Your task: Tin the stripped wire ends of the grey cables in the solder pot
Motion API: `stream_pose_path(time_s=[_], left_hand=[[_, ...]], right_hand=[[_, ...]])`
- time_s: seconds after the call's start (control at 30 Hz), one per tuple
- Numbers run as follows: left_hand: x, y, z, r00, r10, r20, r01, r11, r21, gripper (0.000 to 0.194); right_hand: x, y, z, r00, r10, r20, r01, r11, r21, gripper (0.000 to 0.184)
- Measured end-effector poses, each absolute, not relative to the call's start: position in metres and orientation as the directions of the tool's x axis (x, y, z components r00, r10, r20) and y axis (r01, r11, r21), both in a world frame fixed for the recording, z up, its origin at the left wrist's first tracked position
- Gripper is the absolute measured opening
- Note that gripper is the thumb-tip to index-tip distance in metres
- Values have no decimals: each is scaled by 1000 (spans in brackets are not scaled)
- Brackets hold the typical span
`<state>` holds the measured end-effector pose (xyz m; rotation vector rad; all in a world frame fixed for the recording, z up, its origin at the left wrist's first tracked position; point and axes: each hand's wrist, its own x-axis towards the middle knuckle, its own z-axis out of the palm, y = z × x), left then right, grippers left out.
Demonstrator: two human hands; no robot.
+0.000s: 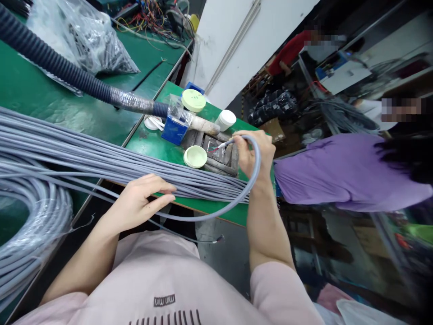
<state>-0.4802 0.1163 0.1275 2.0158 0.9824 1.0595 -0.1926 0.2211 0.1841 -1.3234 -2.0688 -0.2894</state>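
Observation:
My right hand (pixel 254 152) is closed on a grey cable (pixel 254 174) near its stripped end, whose bare wire tips point into a small metal pot (pixel 221 155) on the green bench (pixel 152 145). The cable loops down below the bench edge and back to my left hand (pixel 144 201). That hand rests by the bench edge with fingers curled loosely around the same cable, just under a thick bundle of grey cables (pixel 101 155) lying across the bench.
A corrugated dark hose (pixel 67 72) ends over the pot. Pale green lids (pixel 195 156), a white jar (pixel 225 119) and a blue box (pixel 174 128) stand around it. A cable coil (pixel 30 225) hangs at left. A person in purple (pixel 341 174) sits right.

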Motion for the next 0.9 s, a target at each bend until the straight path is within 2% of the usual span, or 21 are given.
stream_pose_path(time_s=[0.3, 0.9], left_hand=[[-481, 122, 122, 377, 857, 351, 340, -481, 808, 15], [-480, 125, 117, 384, 872, 305, 348, -443, 826, 14]], right_hand=[[-142, 269, 149, -183, 791, 584, 931, 330, -155, 24], [-148, 283, 130, -114, 900, 420, 970, 192, -148, 21]])
